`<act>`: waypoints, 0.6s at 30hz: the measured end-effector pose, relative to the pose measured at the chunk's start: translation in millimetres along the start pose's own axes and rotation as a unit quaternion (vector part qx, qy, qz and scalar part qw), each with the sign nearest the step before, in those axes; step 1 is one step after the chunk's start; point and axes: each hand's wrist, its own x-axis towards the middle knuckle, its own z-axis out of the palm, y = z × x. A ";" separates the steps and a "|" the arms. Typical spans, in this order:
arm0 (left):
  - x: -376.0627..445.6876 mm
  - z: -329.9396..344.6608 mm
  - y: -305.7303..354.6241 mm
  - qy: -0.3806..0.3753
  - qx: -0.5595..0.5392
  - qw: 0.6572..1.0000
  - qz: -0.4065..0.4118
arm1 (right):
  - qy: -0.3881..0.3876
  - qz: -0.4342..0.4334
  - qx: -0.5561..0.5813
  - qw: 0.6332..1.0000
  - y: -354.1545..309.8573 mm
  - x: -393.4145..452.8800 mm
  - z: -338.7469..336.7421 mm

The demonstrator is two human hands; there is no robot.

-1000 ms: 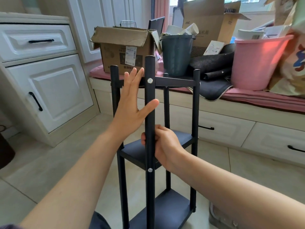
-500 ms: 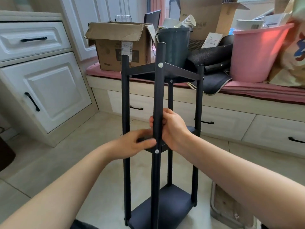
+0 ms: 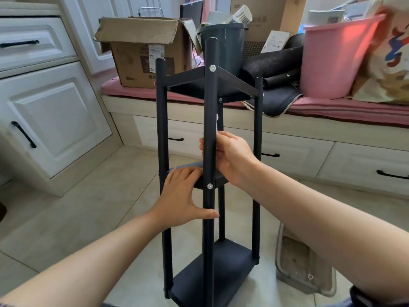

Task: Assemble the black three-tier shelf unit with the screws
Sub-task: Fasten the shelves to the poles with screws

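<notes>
The black three-tier shelf unit (image 3: 162, 134) stands upright on the tiled floor in front of me, with several round posts and three square shelves. Silver screws (image 3: 212, 68) show on the near post at the top tier and at the middle tier (image 3: 209, 186). My right hand (image 3: 230, 158) grips the near post (image 3: 210, 107) just above the middle shelf. My left hand (image 3: 181, 196) lies flat on the middle shelf (image 3: 218, 178), fingers straight, thumb touching the near post below it. The bottom shelf (image 3: 221, 269) sits near the floor.
A white cabinet (image 3: 44, 111) stands at left. Behind the unit runs a bench with drawers (image 3: 309, 138), loaded with a cardboard box (image 3: 143, 52), a dark bin (image 3: 230, 45), black mats (image 3: 274, 69) and a pink bucket (image 3: 334, 56). A flat tray (image 3: 303, 269) lies on the floor at right.
My left hand dropped from the upper part of the near post down onto the middle shelf. My right hand stayed gripping the post. The unit has turned so a corner faces me.
</notes>
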 end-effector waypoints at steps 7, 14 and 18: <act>4.7 -5.9 -13.7 -0.014 -0.008 1.000 -0.017 | 0.062 -0.023 -0.140 0.988 7.2 -0.6 -29.1; 1.0 -11.3 -23.5 -0.036 -0.027 0.999 -0.025 | -0.021 -0.160 -0.441 0.883 33.2 -22.3 -67.1; 3.1 -14.9 -26.4 -0.045 -0.031 0.998 -0.022 | -0.079 -0.169 -0.566 0.803 54.0 -32.1 -83.9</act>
